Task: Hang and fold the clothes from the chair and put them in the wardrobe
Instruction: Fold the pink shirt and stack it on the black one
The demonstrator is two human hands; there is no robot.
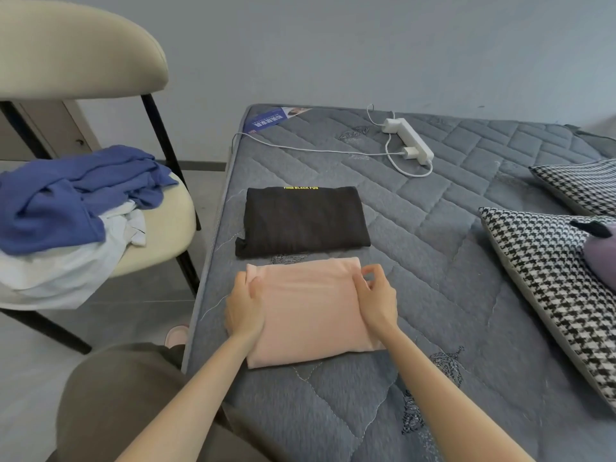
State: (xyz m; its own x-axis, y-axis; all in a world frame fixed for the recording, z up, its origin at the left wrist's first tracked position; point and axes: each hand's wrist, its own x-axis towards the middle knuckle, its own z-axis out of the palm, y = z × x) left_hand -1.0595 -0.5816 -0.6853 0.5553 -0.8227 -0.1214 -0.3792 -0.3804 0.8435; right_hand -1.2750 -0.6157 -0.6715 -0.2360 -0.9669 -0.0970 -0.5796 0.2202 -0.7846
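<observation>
A folded peach garment (310,311) lies on the grey mattress (433,261) near its front left edge. My left hand (245,306) rests flat against the garment's left side. At the garment's right side, my right hand (375,293) has loosely curled fingers touching the fold. Just beyond lies a folded black garment (301,221) with yellow lettering. On the cream chair (166,228) at the left, a crumpled blue garment (73,191) sits on top of a white garment (66,265).
A white power strip (408,140) with a cable lies at the far end of the mattress. Two houndstooth pillows (540,281) and a purple plush toy (600,255) occupy the right side. My knee in olive trousers is at the lower left.
</observation>
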